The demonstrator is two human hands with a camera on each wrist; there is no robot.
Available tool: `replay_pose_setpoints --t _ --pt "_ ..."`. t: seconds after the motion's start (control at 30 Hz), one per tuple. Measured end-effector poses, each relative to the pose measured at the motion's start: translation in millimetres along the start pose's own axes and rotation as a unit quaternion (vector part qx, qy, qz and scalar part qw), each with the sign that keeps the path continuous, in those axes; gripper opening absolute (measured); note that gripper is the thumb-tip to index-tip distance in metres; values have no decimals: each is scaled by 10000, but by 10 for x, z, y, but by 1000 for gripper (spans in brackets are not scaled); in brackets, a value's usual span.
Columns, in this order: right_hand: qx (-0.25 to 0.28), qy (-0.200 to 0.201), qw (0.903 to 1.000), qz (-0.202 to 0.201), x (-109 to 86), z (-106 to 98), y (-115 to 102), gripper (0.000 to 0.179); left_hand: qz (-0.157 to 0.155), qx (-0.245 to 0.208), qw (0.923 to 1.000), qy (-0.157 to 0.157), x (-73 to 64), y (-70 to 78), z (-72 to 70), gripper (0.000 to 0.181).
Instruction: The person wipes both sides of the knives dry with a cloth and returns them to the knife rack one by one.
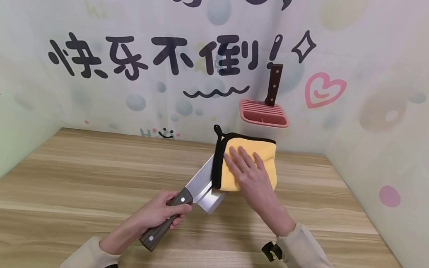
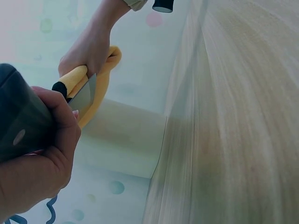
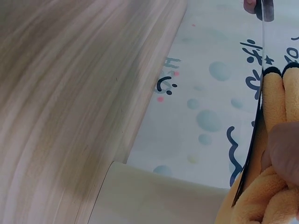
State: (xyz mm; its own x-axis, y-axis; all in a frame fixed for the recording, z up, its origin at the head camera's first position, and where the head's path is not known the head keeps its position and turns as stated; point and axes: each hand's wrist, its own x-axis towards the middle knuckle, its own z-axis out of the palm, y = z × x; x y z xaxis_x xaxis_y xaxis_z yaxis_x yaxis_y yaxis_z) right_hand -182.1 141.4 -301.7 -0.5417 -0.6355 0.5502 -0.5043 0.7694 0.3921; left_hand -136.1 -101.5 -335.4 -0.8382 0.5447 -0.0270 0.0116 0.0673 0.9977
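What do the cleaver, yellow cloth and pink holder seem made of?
Cleaver blade: probably polished steel, with bright reflections. Riveted handle: brown; wood or imitation, unclear. Yellow cloth: soft, fuzzy fabric, possibly microfibre, showing pile. Pink holder: likely smooth moulded plastic, evenly coloured with slats.

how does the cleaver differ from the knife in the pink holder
The cleaver is held slanted by the left hand; the knife stands nearly upright in the pink holder. The cleaver's blade is partly bare, partly covered by the yellow cloth; the knife's blade is out of sight. The cleaver's handle is grey-brown; the knife's is darker. Both handles have pale rivets.
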Motion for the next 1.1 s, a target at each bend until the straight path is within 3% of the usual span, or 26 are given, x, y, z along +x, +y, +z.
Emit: replay_pose_setpoints --t 0.2,0.53,0.77,1.1 --pt "-13 149 9999 -38 -3 3 3 56 -34 13 10000 17 4 -3 0 23" --pt "91 2 9998 200 -19 -9 67 53 59 -6 10000 -38 13 -6 -2 27" --pt "152 -139 9989 428 -50 -1 118 54 -78 -8 10000 61 5 2 -19 29" --pt "-78 7 9997 221 -72 0 58 56 -182 -61 9997 157 7 24 -29 28"
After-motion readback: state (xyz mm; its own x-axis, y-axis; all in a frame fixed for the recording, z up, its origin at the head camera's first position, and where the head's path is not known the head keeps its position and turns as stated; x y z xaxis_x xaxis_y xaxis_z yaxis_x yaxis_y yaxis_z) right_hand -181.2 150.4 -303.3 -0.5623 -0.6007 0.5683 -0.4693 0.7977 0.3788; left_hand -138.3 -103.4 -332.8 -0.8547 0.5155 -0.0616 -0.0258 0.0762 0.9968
